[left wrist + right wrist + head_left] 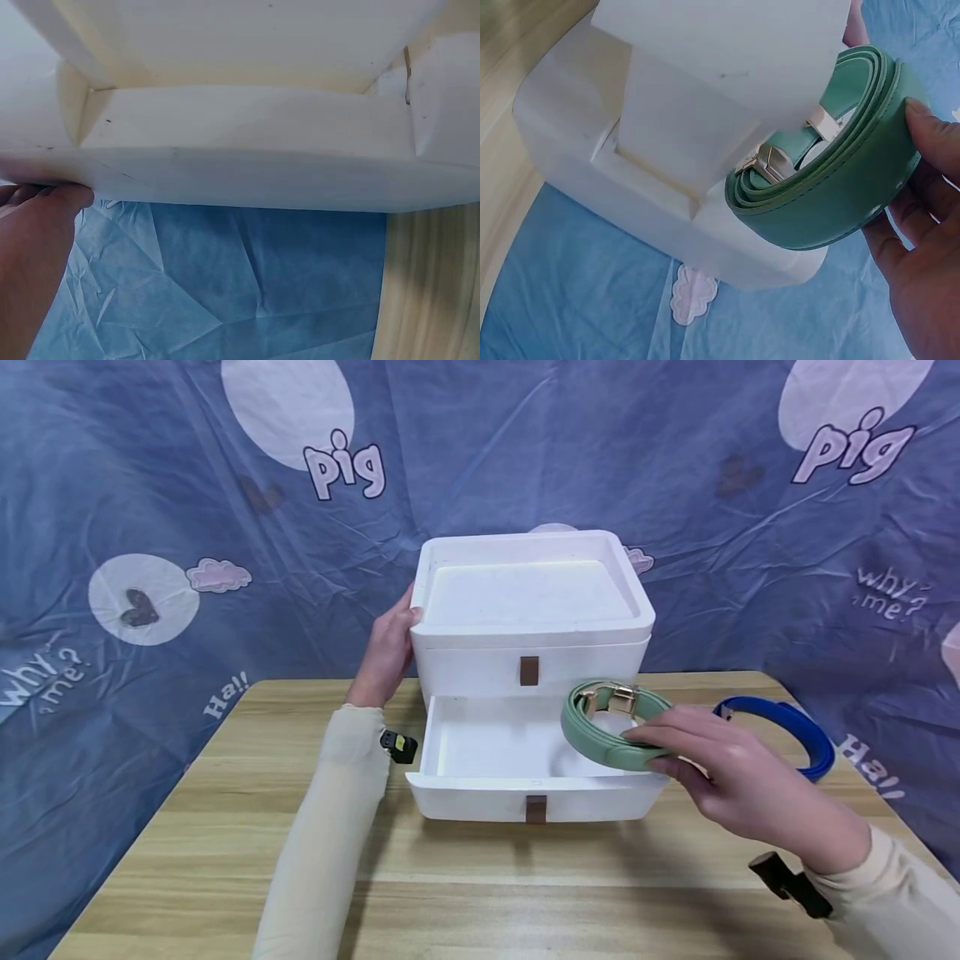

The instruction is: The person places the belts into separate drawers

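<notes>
A rolled green belt (603,752) with gold-coloured metal buckle parts is pinched at its near right side by my right hand (731,772). The coil is held over the right part of the pulled-out lower drawer (480,752). In the right wrist view, my thumb lies on the outer face of the green belt (840,202), with the fingers beneath. My left hand (388,643) rests against the left side of the white two-drawer storage box (532,637), thumb at the upper front corner. In the left wrist view, part of that hand (45,232) is hidden by the box.
A coiled blue belt (798,727) lies on the wooden table (247,827), right of the box and partly behind my right hand. The upper drawer (480,670) is closed, with a brown pull tab. A blue printed cloth (465,452) hangs behind the table.
</notes>
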Available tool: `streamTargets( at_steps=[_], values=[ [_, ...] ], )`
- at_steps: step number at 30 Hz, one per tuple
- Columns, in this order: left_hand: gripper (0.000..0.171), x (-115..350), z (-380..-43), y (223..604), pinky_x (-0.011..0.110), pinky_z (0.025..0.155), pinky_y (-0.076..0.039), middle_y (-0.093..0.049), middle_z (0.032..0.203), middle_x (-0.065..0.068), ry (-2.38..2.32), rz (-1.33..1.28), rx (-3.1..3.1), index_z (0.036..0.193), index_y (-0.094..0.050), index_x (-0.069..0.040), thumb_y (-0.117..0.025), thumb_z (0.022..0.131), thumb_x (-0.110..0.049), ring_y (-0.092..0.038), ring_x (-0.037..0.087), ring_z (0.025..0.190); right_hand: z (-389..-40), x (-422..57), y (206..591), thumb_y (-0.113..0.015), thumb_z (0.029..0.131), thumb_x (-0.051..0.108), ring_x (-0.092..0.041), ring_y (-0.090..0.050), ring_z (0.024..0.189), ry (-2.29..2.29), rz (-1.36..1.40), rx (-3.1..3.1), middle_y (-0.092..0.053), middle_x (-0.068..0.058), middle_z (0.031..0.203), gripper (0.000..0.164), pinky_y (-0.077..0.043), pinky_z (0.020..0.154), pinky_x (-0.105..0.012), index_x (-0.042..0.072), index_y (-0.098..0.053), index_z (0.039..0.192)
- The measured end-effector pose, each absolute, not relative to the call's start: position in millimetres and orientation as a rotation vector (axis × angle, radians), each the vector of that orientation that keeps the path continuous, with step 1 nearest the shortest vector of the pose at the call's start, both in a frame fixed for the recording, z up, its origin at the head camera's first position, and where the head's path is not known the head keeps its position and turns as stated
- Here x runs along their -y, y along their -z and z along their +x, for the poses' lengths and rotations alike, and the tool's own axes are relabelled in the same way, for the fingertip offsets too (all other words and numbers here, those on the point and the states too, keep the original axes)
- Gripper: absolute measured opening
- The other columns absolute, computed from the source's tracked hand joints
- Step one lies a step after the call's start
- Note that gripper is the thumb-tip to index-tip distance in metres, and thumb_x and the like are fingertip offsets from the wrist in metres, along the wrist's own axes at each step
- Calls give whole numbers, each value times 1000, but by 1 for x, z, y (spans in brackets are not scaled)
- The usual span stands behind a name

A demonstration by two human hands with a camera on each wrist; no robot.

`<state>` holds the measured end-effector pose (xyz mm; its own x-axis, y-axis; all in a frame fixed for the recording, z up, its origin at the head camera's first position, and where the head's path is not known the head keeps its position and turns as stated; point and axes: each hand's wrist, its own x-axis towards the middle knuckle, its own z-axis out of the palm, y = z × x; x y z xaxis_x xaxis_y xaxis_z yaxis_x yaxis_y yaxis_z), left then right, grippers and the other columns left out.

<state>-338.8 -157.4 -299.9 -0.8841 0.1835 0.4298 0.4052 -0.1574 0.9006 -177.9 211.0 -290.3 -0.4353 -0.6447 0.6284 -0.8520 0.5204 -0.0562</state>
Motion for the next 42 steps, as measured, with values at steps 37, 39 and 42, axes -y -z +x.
streamTargets(
  at_steps=[37,39,42],
  values=[
    [61,157,-341,300,31,111,-29,-32,156,0,2167,-683,1925,154,-30,-9,-41,95,-18,-32,12,139,-198,-174,307,-73,81,-2,-8,-57,96,-539,1313,2420,-64,7,109,40,-52,76,-35,10,-68,120],
    [61,157,-341,300,31,111,-29,-32,156,0,2167,-687,1924,154,-30,-9,-41,95,-18,-32,12,139,-200,-173,308,-73,81,-2,-9,-57,95,-539,1315,2421,-64,7,109,41,-52,75,-35,9,-68,120],
    [61,158,-341,300,32,111,-29,-32,156,0,2170,-689,1928,155,-30,-10,-41,95,-19,-32,13,139,-203,-172,311,-73,81,-4,-8,-57,94,-541,1311,2431,-64,6,109,41,-52,73,-34,10,-68,119]
  ],
)
